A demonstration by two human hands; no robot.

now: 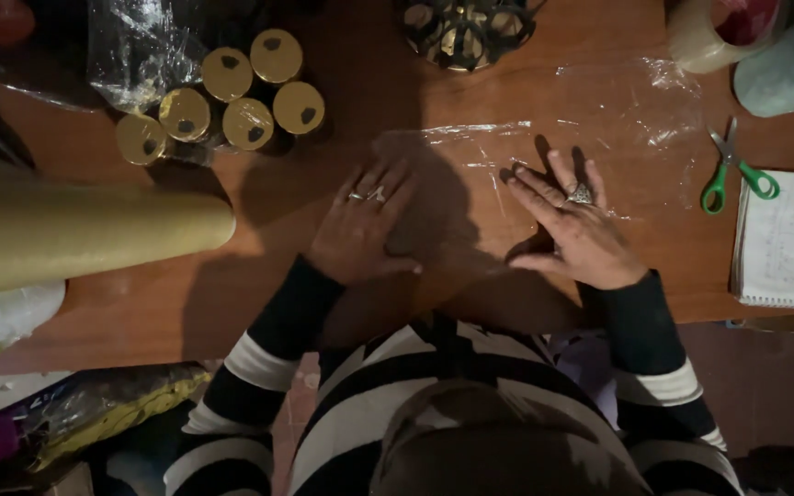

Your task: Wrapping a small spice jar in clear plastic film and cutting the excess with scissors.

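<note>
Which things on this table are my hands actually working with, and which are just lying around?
In use: clear plastic sheet, flat under left hand and right hand.

Lying about: green-handled scissors, six gold-lidded jars, gold paper roll, spiral notebook, tape roll.

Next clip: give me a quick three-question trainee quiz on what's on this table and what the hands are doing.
1. True or false: both hands lie flat on the clear plastic sheet.
2. Which thing lies nearest the right hand? A) gold-lidded jars B) green-handled scissors C) gold roll
3. Fill in: the spiral notebook lies at the table's ____ edge, by the person's own sides.

Key
1. True: the left hand and the right hand both press palm-down on the sheet.
2. B
3. right
</note>
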